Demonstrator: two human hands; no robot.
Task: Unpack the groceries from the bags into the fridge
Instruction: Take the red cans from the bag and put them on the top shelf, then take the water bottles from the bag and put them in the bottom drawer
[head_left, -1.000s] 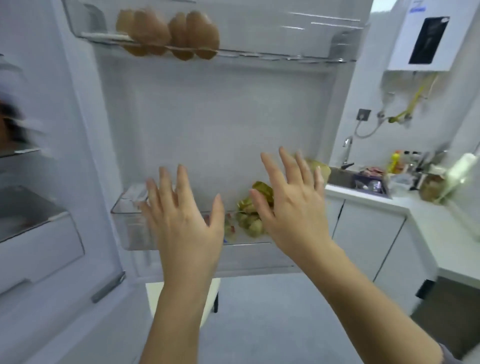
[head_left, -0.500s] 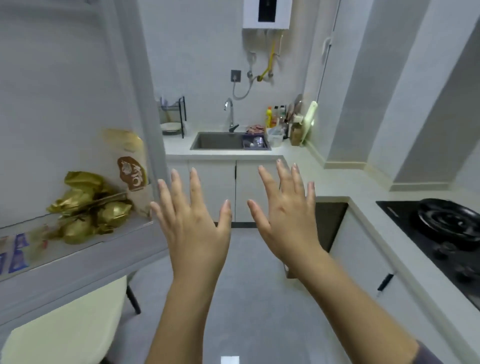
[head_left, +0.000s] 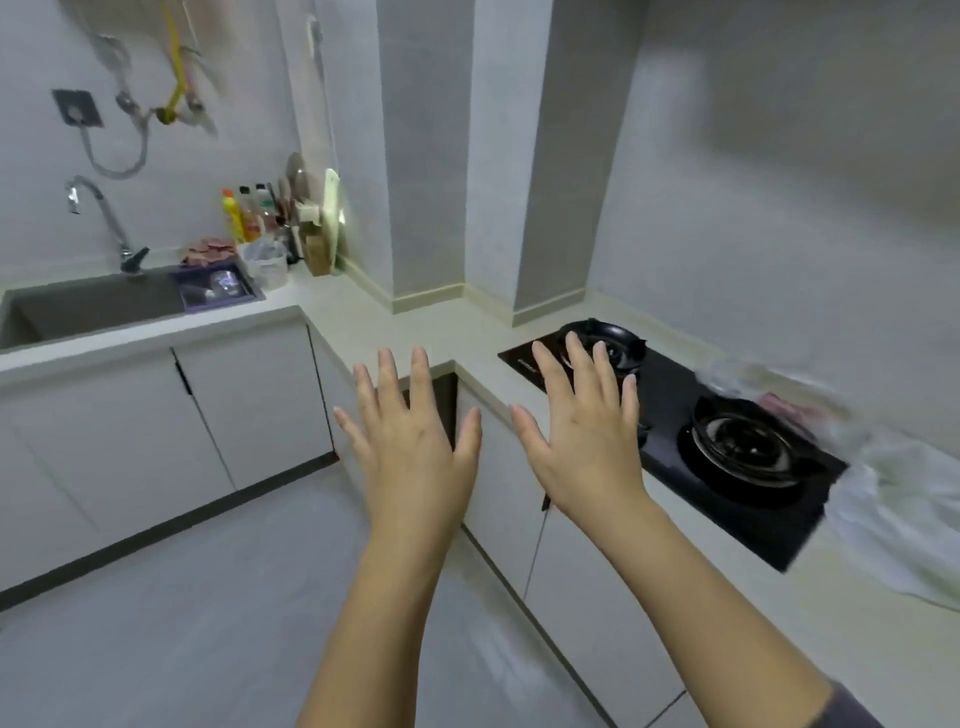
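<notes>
Swung right, off the fridge: your left hand (head_left: 415, 457) and right hand (head_left: 587, 452) are spread flat and empty. Bag (head_left: 893, 509) far right of the hob (head_left: 753, 519) probably still needs unpacking.

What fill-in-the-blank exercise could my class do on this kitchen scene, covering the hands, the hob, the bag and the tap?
1. The left hand and the right hand are spread open and hold ____.
2. The black hob has ____ burners.
3. The white plastic bag lies on the ____ next to the hob.
4. The tap arches over the ____.

Missing words: nothing; two; counter; sink.
</notes>
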